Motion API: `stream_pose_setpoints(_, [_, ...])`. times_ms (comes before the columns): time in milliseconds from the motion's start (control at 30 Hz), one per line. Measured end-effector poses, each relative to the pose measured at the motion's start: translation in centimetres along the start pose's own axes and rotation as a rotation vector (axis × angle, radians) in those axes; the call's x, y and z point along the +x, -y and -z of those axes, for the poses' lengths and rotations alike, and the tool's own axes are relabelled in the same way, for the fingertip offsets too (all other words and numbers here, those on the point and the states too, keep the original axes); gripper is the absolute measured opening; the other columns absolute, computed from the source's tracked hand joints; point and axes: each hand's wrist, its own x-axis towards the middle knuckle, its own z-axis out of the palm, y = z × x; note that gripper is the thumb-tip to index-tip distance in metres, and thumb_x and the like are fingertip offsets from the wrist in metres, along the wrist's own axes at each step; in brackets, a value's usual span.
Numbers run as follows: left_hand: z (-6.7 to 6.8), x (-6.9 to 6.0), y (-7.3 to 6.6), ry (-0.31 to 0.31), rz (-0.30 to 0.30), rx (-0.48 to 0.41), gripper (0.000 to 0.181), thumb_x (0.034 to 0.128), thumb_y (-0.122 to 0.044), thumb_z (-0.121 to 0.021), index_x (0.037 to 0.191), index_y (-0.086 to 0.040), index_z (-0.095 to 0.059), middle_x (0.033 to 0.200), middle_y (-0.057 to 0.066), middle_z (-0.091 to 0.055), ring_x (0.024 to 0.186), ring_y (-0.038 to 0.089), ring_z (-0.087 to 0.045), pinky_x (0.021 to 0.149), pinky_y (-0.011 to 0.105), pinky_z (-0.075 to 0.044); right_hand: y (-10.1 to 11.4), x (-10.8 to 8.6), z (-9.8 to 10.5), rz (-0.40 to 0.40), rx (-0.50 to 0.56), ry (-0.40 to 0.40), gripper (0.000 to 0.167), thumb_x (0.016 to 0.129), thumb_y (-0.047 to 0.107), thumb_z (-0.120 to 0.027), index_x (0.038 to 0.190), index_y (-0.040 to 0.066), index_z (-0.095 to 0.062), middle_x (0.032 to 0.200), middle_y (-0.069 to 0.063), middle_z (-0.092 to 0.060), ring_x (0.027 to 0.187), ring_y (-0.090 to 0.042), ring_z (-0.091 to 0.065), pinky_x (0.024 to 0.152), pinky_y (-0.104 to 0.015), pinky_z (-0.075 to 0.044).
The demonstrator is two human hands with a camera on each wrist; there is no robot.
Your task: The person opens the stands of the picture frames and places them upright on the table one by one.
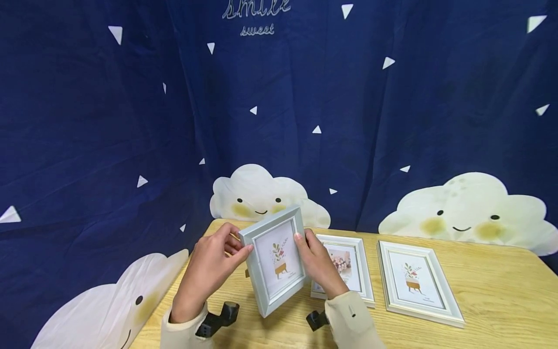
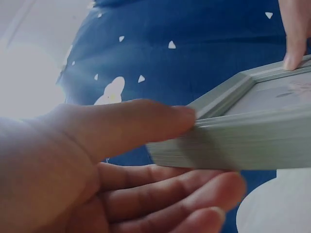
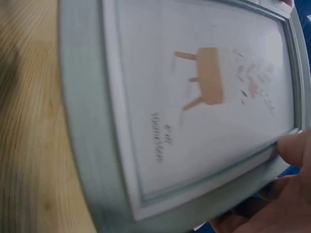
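Grey frame (image 1: 276, 264): 1, held tilted above the table (image 1: 492, 278) in 2 hands, front up; inside, plant print (image 3: 209, 77) with orange pot on legs.

Left hand (image 1: 210, 264): pinching the left side near its upper corner, thumb on the front, fingers beneath and slightly parted.

Right hand (image 1: 320, 264): pinching the opposite side, thumb on the front border, other fingers behind; cannot tell whether spread or pressed together.

Flower frame (image 1: 355, 264): 1, white, flat on the table, partly hidden behind the right hand in the head view.

White frame (image 1: 419, 283): 1, flat, just right of the flower frame, similar plant print.

Sleeves (image 1: 355, 317): 2, beige.

Backdrop (image 1: 283, 145): dark blue, white triangles, 3 clouds (image 1: 471, 208), lettering "smile" and "sweet".
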Motion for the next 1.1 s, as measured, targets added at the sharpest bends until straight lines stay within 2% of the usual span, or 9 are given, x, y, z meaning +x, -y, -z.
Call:
stream_pose_setpoints(200, [0.3,-0.1,0.6,0.081,-0.025,0.048,0.028,0.0796,-0.019,-0.079,0.098,-0.014,-0.059,0.071,-0.012,-0.066,0.062,0.000,-0.063,0.063,0.028,-0.049,-0.7,0.1,-0.1,-0.033,-0.068,0.066,0.039,0.102,0.047,-0.039,0.121,0.016,-0.055,0.096,-0.005,-0.062,0.086,-0.020,-0.060,0.080,-0.043,-0.048])
stream_pose_setpoints(333, [0.3,-0.1,1.1,0.123,-0.042,0.074,0.024,0.0809,-0.018,-0.078,0.095,-0.014,-0.058,0.070,-0.011,-0.067,0.062,0.000,-0.062,0.063,0.028,-0.048,-1.0,0.1,-0.2,-0.057,-0.106,0.101,0.038,0.102,0.047,-0.039,0.119,0.018,-0.056,0.095,-0.003,-0.062,0.086,-0.019,-0.060,0.081,-0.043,-0.048])
stream_pose_setpoints(533, [0.3,-0.2,1.4,0.203,0.006,0.130,0.020,0.0829,-0.019,-0.075,0.091,-0.016,-0.056,0.072,-0.011,-0.068,0.067,0.006,-0.063,0.065,0.031,-0.046,-1.5,0.0,-0.3,-0.057,-0.139,0.144,0.040,0.102,0.047,-0.038,0.121,0.016,-0.056,0.096,-0.004,-0.062,0.086,-0.020,-0.060,0.078,-0.043,-0.049])
stream_pose_setpoints(767, [0.1,-0.2,1.6,0.286,0.070,0.131,0.019,0.0843,-0.020,-0.073,0.088,-0.017,-0.055,0.073,-0.009,-0.068,0.069,0.009,-0.063,0.062,0.032,-0.046,-2.1,0.1,-0.5,-0.055,-0.184,0.157,0.037,0.102,0.043,-0.040,0.117,0.014,-0.058,0.093,-0.006,-0.062,0.081,-0.020,-0.059,0.073,-0.038,-0.047])
stream_pose_setpoints(1100, [-0.1,-0.1,2.1,0.310,0.091,0.166,0.020,0.0825,-0.019,-0.074,0.084,-0.017,-0.054,0.070,-0.009,-0.066,0.065,0.009,-0.059,0.057,0.031,-0.043,-2.5,0.2,-0.7,-0.034,-0.218,0.186,0.035,0.103,0.040,-0.039,0.120,0.014,-0.057,0.098,-0.005,-0.064,0.086,-0.021,-0.061,0.076,-0.042,-0.049])
